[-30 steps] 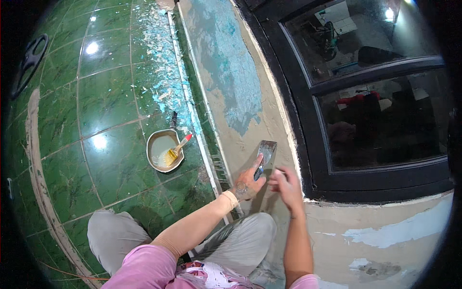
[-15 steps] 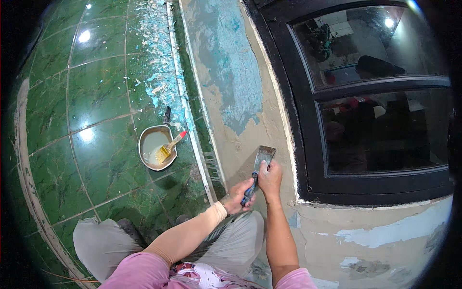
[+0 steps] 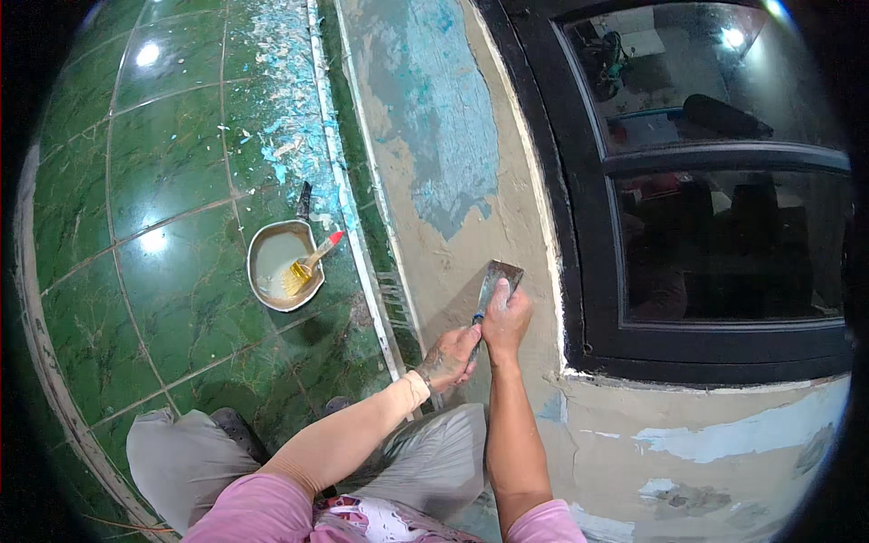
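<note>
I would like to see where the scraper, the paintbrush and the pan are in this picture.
Scraper [image 3: 490, 284]: head view, on its metal blade.
Paintbrush [image 3: 313, 260]: head view, on its handle, near the bristle end.
Pan [image 3: 251, 264]: head view, on its left rim.

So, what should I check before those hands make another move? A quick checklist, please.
1. Left hand closed round the putty knife: ok.
2. Right hand behind the front edge of the blade: ok, thumb lying on the metal.
3. Blade edge touching the wall: cannot tell from this view.
4. Saucepan upright: ok, with the paintbrush leaning in it.
5. Tiled floor free of paint flakes: not ok, blue and whitish bits lie strewn near the wall.
</note>
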Available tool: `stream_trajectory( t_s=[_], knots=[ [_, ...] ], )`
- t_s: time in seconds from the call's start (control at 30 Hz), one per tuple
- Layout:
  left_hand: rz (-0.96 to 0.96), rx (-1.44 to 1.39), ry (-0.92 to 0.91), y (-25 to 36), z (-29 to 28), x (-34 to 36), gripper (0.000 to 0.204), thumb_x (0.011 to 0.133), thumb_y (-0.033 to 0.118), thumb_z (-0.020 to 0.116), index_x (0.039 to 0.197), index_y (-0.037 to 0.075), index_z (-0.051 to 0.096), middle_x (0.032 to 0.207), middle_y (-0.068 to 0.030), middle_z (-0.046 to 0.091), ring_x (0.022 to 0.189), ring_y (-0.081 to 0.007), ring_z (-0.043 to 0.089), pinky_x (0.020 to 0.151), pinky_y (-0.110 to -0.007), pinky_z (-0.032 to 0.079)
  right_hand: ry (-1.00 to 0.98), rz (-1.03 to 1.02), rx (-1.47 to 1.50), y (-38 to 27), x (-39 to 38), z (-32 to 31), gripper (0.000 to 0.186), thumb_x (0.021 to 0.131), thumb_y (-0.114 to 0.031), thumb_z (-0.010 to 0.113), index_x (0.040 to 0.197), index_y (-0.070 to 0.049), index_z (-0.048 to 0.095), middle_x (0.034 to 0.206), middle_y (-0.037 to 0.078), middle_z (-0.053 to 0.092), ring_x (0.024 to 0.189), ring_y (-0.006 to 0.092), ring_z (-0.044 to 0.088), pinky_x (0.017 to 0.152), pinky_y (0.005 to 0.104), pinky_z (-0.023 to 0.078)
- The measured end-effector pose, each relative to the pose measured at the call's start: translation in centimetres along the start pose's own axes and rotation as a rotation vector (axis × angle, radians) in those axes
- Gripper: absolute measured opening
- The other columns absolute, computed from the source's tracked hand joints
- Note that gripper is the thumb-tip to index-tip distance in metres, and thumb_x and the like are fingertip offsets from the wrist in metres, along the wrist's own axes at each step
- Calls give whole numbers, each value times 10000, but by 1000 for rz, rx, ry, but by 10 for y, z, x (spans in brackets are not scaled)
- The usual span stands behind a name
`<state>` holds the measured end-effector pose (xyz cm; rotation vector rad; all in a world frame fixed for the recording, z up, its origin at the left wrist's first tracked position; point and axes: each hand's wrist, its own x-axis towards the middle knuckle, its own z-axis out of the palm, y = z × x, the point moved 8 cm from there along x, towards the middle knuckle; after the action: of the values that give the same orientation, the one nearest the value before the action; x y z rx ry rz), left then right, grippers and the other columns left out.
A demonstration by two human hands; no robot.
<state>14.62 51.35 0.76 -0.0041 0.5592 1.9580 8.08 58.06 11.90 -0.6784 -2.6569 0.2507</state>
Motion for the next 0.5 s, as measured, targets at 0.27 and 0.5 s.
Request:
stream_trajectory(
  t_s=[0.27, 0.5],
  knots=[
    [13, 41, 10, 7, 0, -1, 399, 948, 490, 385, 1038, 126, 522, 565, 3, 440, 415, -84, 353, 375, -237, 262, 49, -43, 20, 2, 2, 1, 310, 886, -214, 509, 710, 31, 579, 617, 253, 553, 597, 441, 556, 542, 486, 394],
    [61, 134, 84, 17, -15, 5, 400, 953, 465, 395, 993, 100, 554, 573, 1, 436, 436, -96, 385, 405, -248, 325, 48, -17, 71, -8, 10, 9, 322, 884, -214, 510, 683, 34, 552, 609, 253, 544, 582, 432, 551, 536, 485, 387]
  ],
)
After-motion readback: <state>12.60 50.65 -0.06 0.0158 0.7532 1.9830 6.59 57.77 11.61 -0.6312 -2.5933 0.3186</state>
